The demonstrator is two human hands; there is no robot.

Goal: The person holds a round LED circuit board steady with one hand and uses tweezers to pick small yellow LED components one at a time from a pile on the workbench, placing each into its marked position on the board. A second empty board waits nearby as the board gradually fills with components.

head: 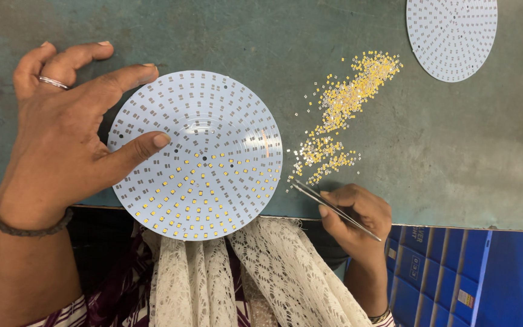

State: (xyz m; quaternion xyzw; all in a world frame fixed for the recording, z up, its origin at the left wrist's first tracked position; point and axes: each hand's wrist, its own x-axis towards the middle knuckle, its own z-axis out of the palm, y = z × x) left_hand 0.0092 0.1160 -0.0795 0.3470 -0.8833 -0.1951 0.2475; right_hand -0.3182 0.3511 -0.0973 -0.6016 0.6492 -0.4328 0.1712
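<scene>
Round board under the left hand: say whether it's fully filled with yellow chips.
Partly filled. The round board has yellow chips on its lower half; the upper pads are bare.

Round board (pixel 196 154) lies on worktop (pixel 455 157), near edge overhanging toward person's lap. Left hand (pixel 62 139) at board's left, thumb and forefinger resting on board. Heap of small chips (pixel 340 115) on worktop just right of board, stretching away to far right. Right hand (pixel 355 215) at worktop's near edge, right of board, holding tweezers (pixel 334 209), tips at heap's near end. Second round board (pixel 452 36) at far right, beyond heap. Box (pixel 473 272) below worktop edge, right of right hand.
</scene>
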